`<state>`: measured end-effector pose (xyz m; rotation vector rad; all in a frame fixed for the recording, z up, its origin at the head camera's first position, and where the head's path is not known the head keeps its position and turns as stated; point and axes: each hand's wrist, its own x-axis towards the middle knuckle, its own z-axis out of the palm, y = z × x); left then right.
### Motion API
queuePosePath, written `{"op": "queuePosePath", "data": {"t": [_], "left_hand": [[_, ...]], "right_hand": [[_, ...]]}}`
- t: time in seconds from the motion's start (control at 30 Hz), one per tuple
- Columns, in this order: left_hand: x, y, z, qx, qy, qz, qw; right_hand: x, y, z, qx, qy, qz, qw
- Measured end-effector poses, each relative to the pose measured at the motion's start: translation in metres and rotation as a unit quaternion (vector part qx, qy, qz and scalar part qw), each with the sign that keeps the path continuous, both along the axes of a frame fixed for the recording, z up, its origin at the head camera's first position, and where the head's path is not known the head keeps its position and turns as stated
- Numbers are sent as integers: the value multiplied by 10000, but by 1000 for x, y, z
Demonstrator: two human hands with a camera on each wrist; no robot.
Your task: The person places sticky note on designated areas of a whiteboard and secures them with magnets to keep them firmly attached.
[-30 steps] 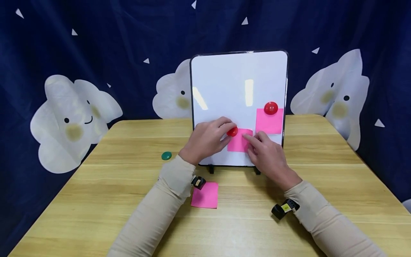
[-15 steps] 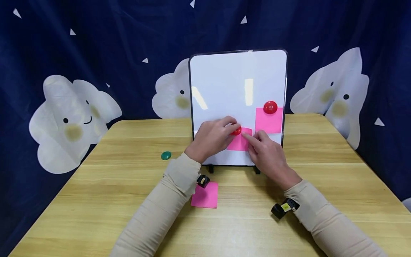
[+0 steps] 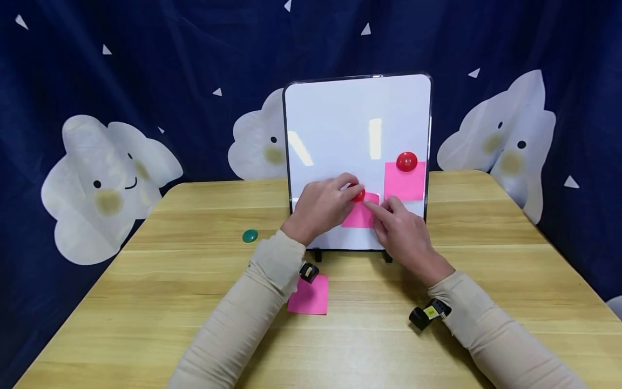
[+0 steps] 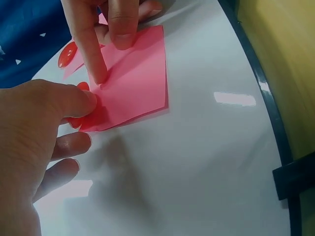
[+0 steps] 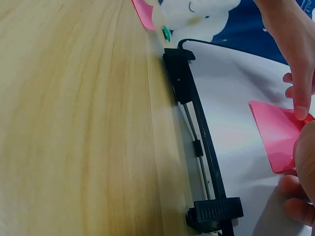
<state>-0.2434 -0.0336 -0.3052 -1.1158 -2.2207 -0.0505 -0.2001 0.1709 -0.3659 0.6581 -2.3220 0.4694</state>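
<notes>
My left hand (image 3: 322,206) pinches a round red magnet (image 3: 360,194) between thumb and fingers, at the upper edge of a pink sticky note (image 3: 357,218) low on the whiteboard (image 3: 335,129). In the left wrist view the thumb lies over the magnet (image 4: 82,86) and partly covers it. My right hand (image 3: 405,233) touches the same note with a straight index finger, close beside the magnet. Its thumb rests near the note's edge in the left wrist view. Farther right on the board, a second red magnet (image 3: 406,161) sits on the top edge of another pink note (image 3: 402,186).
The whiteboard stands on black feet (image 3: 318,255) on a wooden table (image 3: 369,340). Another pink note (image 3: 309,298) lies on the table, partly behind the left wrist's camera. A green magnet (image 3: 250,235) lies left of the board. A dark blue curtain (image 3: 194,48) hangs behind.
My left hand has moved slightly right, bringing the red magnet along the top of the note closer to my right index finger. The right hand stays on the note.
</notes>
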Motion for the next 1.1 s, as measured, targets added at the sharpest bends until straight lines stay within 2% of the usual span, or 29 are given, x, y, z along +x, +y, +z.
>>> {"op": "queuePosePath", "data": {"t": [0.33,0.57,0.93,1.1], "left_hand": [[-1,7,0,-16,20,-28,10000],[0,9,1,-104,2,112,9999],[-2,11,2,-152,84,93,9998],[-1,12,1,-156,77,179,9997]], "right_hand": [[2,1,2,-151,-44,-89,9998],[1,0,1,-124,-39,-118,9998],[2,1,2,-102,42,-129,9999],[1,1,3,-119,81,-122,9998]]}}
